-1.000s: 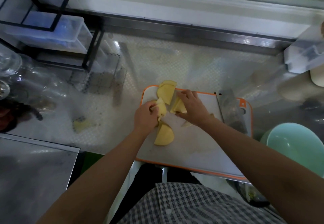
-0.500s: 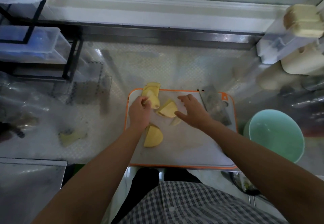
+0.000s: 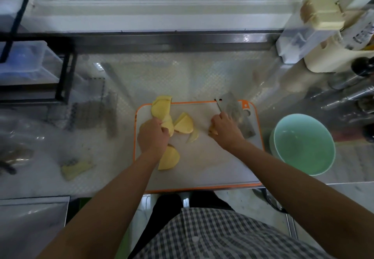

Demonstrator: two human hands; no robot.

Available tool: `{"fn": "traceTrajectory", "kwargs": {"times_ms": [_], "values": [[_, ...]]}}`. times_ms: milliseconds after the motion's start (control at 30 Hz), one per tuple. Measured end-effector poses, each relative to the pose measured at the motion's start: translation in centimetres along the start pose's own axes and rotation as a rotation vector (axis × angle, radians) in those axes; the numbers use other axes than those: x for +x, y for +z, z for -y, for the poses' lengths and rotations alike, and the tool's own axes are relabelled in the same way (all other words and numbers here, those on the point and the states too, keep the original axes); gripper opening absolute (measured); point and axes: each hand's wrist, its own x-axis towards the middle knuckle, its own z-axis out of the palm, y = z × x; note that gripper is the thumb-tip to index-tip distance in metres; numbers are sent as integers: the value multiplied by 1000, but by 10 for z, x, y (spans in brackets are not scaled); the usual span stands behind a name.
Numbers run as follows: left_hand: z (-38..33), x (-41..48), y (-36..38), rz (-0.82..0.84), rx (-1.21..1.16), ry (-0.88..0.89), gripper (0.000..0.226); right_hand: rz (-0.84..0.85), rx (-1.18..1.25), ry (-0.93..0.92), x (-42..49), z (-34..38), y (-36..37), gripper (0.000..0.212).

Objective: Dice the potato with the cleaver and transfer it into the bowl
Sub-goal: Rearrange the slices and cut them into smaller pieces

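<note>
The right hand (image 3: 224,132) was over the middle of the white plastic cutting board with the orange rim (image 3: 202,169) 0.5 s ago. It has now moved across to the flat steel cleaver (image 3: 237,117) lying at the board's far right corner. Its fingers are curled down beside the blade's spine. I cannot tell whether they have closed on the handle, because the hand hides it.

The left hand (image 3: 153,137) has stayed where it was, pinching a pale yellow potato slice (image 3: 169,126) near the board's left side. I take this to mean the arranging is over and cutting is about to resume. Nothing is diced yet, and the round mint-green bowl (image 3: 303,145) is empty.

The rest of the potato lies in big pieces:
- A stack of slices (image 3: 162,106) sits at the far left corner and pokes out over the rim.
- 1 wedge (image 3: 184,124) is just right of the held slice.
- 1 thin sliver (image 3: 193,137) lies beside the wedge.
- 1 half-round (image 3: 169,158) lies against the left wrist.
- 1 stray offcut (image 3: 75,168) lies off the board, on the textured metal worktop (image 3: 182,76).

The board's centre and near half are bare, so I would chop there. Its near edge sits at the worktop's front, which leaves no margin on that side. The bowl stands just beside the right rim, so the sweep into it is short once the cleaver is lifted.
</note>
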Motion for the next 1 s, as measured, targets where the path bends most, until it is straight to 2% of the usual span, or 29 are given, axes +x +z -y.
{"fn": "traceTrajectory", "kwargs": {"times_ms": [133,200,267,367,433,533,633,767,933,1000], "values": [[4,-6,3,-69,215,73,37,17,97,49,3,-5,2,47],[3,-10,5,-141,215,149,37,37,127,53,3,-6,1,49],[-1,-14,9,-184,155,311,33,36,92,35,4,-6,1,51],[-14,-18,16,-91,130,567,26,42,94,2,3,-6,-3,53],[-21,-19,22,9,173,672,24,77,137,-30,1,-8,-6,50],[-28,-22,31,106,272,671,21,52,294,-4,-5,-13,-6,43],[-31,-21,36,113,285,627,25,44,551,117,-14,-17,-3,27],[-35,-17,36,125,292,617,19,171,522,105,-23,-15,4,10],[-38,-20,36,82,451,691,28,127,574,125,-22,-16,10,20],[-39,-20,36,52,485,713,30,77,518,123,-20,-19,11,24]]}}
